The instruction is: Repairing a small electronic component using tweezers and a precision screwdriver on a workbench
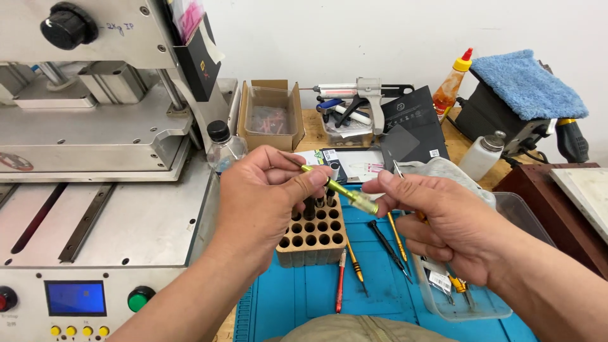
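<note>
Presently: left hand [266, 196] and right hand [437, 218] each pinch one end of a yellow-green precision screwdriver [339, 189], held level between them above the wooden bit holder [313, 235]. Advisable: keep both grips firm, shaft steady. Loose screwdrivers [373, 253] lie beneath on the blue mat [291, 297].

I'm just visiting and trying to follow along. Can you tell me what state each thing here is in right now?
left hand: fingers pinching the yellow-green screwdriver.
right hand: fingers on the screwdriver's other end.
yellow-green screwdriver: held in the air, tilted.
wooden tool block: mostly bare holes.
loose screwdrivers: lying flat on the blue mat.
machine screen: lit blue.
clear bottle: capped, upright.
</note>
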